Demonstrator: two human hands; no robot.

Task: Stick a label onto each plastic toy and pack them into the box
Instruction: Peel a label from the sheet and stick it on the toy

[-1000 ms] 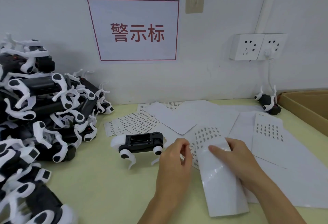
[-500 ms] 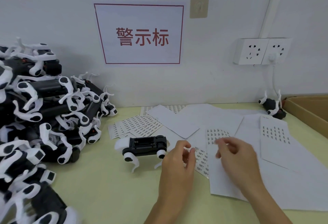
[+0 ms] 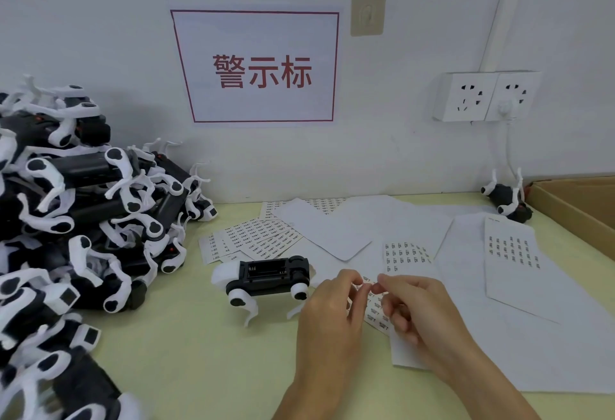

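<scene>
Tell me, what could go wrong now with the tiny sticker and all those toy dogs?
The small label is pinched between the fingertips of the left hand and right hand; it might curl or stick to a finger. The toy dog lies loose beside the hands, so pressing the label on could shove it. The heaped pile of toys on the left looks tangled and might slide onto the table.

Two hands (image 3: 366, 313), one box (image 3: 579, 206), two wall sockets (image 3: 487, 96), one sign (image 3: 259, 66)
</scene>
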